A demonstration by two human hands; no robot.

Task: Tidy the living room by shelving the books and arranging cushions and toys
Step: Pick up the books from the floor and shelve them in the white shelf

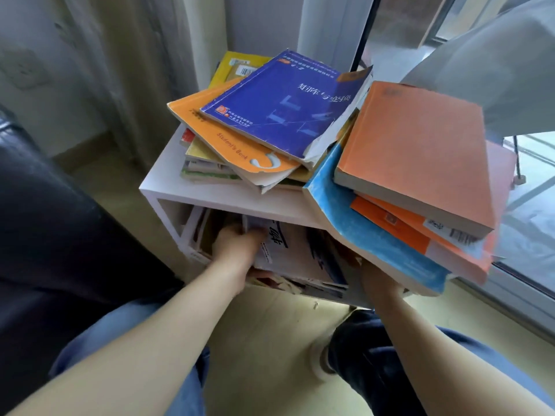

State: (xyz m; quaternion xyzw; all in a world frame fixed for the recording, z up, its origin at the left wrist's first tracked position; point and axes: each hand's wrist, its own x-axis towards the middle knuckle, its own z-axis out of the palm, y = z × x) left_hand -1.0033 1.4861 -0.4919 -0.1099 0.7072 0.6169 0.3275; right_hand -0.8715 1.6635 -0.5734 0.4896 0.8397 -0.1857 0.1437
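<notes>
Low in the frame, the left grip (237,246) reaches into the lower compartment of the white shelf unit (168,187). It seems to pinch a white workbook (288,250), probably to make room among the crammed, slumped books. At centre right, the right grip (377,280) props a tilted stack of books (420,163) from beneath; its fingers are hidden, so I cannot tell whether they are spread or curled. Beyond, a loose pile topped by a dark blue textbook (279,103) covers the shelf top. A black sofa (45,220) crowds the left edge.
</notes>
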